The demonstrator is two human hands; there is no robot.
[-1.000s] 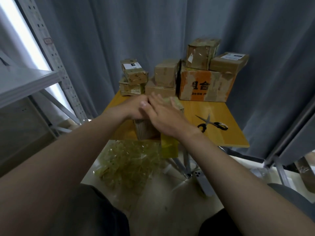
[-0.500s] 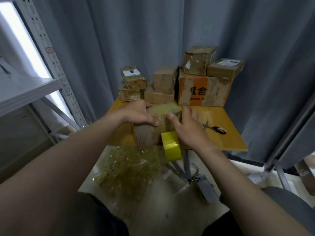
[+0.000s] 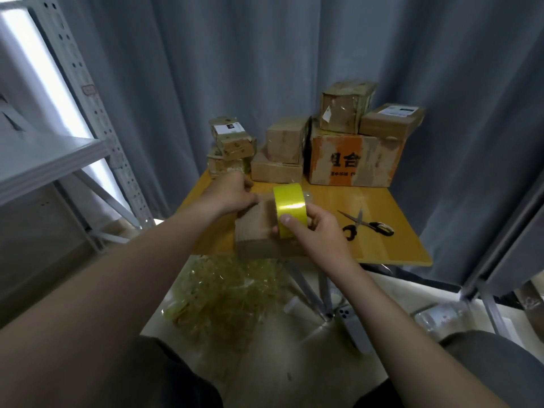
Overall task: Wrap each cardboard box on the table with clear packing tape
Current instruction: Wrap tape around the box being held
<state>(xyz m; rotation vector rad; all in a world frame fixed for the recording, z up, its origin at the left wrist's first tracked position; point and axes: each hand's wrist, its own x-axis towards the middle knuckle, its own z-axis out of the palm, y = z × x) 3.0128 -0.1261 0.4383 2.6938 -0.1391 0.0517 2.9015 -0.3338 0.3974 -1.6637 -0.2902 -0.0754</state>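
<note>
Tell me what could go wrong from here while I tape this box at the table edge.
1. The box sits right at the near edge of the table, steadied only by the left hand at its far end; a hard pull on the tape roll in the right hand could drag it off.
2. The scissors lie open just beside the right hand; a wide sweep may catch the blades.

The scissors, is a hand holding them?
No, the scissors lie alone on the table, while the right hand grips the tape roll.
</note>
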